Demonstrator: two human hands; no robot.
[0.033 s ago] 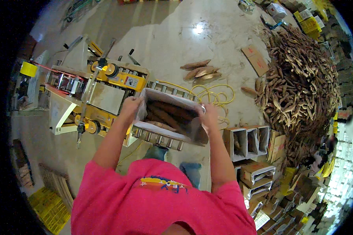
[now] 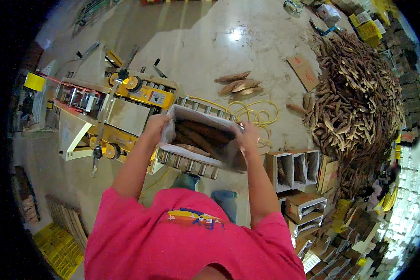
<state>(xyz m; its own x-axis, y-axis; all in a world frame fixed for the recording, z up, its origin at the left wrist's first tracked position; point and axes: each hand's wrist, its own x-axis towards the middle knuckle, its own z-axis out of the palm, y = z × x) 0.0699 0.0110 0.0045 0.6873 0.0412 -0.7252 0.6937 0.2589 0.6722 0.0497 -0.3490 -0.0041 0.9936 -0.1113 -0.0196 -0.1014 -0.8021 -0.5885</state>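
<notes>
An open cardboard box (image 2: 200, 116) with a white lining rests on a short roller conveyor (image 2: 208, 171) in front of me. Several long brown cassava roots (image 2: 198, 135) lie inside it, one with a paler side near the wall closest to me. My left hand (image 2: 156, 128) is closed around the box's left end at the rim. At the opposite end, my right hand (image 2: 246, 135) grips the right rim, where the near corner is smeared. Both sets of fingers are partly hidden by the box walls.
A yellow and grey box-taping machine (image 2: 126, 114) adjoins the conveyor on the left. A yellow hose (image 2: 259, 105) coils beyond it, near several loose roots (image 2: 240, 86). To the right stand lined boxes (image 2: 291, 170) and a large cassava pile (image 2: 354, 98). Yellow crates (image 2: 58, 247) sit lower left.
The box and both hands stay almost where they were. My sleeves and right trouser leg have shifted slightly.
</notes>
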